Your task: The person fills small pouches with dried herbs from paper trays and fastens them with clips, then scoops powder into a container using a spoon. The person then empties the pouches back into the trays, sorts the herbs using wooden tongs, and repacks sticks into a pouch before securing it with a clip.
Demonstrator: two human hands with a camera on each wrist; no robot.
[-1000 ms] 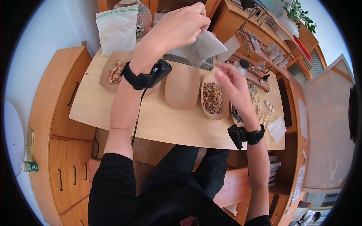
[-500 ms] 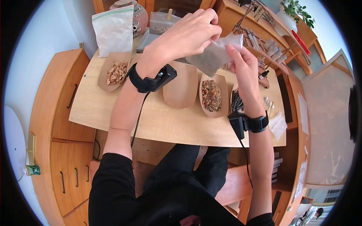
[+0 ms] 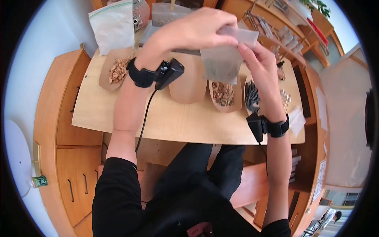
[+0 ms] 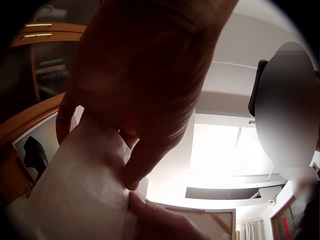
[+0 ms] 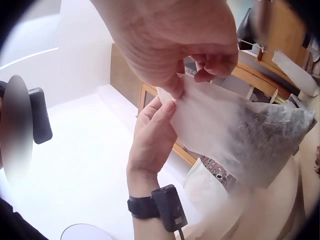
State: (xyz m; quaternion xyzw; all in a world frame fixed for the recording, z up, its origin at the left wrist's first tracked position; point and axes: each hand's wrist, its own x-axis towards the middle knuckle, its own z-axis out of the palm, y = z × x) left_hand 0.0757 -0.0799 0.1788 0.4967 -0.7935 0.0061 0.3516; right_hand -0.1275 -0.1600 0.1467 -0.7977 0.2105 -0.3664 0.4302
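Up over the table, my left hand (image 3: pixel 205 29) pinches the top of a translucent white pouch (image 3: pixel 223 63) between thumb and fingers. My right hand (image 3: pixel 266 67) pinches the same top edge at its right corner, the two thumbs close together. Dark dried herb bits (image 5: pixel 260 135) fill the lower part of the pouch in the right wrist view; its upper part is flat. Below it, a boat-shaped paper tray of mixed dried herbs (image 3: pixel 223 94) is partly covered. A plain paper tray (image 3: pixel 185 91) stands to its left, and a tray of dark strips (image 3: pixel 251 96) to its right.
Pale brown dried chips (image 3: pixel 118 71) fill a tray at the left, before a large white zip bag (image 3: pixel 112 27). A wooden rack (image 3: pixel 272 31) with small bottles stands at the back right. A white paper piece (image 3: pixel 297 120) lies near the table's right edge.
My right hand has come up from below and taken hold of the pouch's top corner. The pouch has turned from tilted to hanging nearly upright, and my left hand has shifted right.
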